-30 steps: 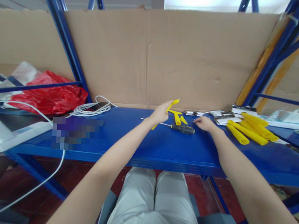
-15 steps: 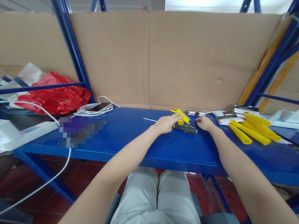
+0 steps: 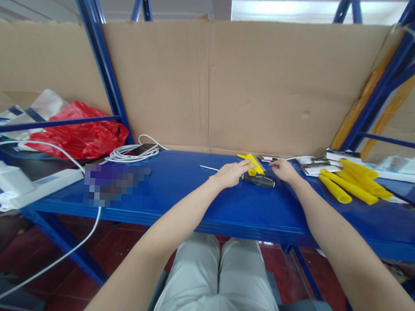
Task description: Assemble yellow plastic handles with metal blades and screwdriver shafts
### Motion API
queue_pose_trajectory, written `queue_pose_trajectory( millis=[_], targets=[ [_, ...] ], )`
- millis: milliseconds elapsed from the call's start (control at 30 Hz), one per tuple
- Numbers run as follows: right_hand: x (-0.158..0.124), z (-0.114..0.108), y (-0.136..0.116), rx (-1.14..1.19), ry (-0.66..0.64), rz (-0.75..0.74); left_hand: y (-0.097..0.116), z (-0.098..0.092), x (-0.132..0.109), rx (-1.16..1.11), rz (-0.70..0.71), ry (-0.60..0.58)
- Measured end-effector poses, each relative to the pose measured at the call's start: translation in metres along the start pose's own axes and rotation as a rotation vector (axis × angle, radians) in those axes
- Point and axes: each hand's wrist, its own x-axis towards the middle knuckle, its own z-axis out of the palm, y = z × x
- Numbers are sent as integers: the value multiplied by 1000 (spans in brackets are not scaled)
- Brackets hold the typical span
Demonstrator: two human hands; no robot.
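Note:
My left hand (image 3: 231, 174) reaches over the blue table, its fingertips closed on a yellow plastic scraper head (image 3: 255, 162) with a short round socket and a wide edge. Just in front of that piece lies a screwdriver (image 3: 258, 181) with a black and yellow handle; its thin shaft points left and passes partly under my left hand. To the right, my right hand (image 3: 284, 171) rests on the table with curled fingers, thumb and forefinger together. Whatever they may pinch is too small to make out. A small silver and white item (image 3: 268, 159) lies just behind its fingertips.
Several yellow tubes (image 3: 353, 185) and small black-and-white packets (image 3: 315, 167) lie on the right. At left are a coiled white cable (image 3: 130, 154), a blurred-out object (image 3: 116, 180), a power strip (image 3: 47, 188) and a red plastic bag (image 3: 82, 131). Cardboard (image 3: 212, 85) stands behind.
The whole view has shifted slightly. My right fingertips have moved a little toward the yellow scraper head, which has turned slightly under my left hand. The screwdriver lies where it was.

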Motion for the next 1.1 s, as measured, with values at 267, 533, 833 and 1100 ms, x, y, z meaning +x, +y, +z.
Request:
queue_pose_trajectory(
  millis=[267,533,833,1100],
  targets=[
    [-16,-12,-35,546,-80,-78,-4,3,1,-14,-13,46],
    [-13,-17,-31,623,-20,23,-4,0,0,153,-23,-14],
    [-5,-30,34,-123,22,468,-7,1,1,249,-23,-38],
    [-9,-21,37,-101,-51,518,-6,1,0,237,-20,-49]
  ],
)
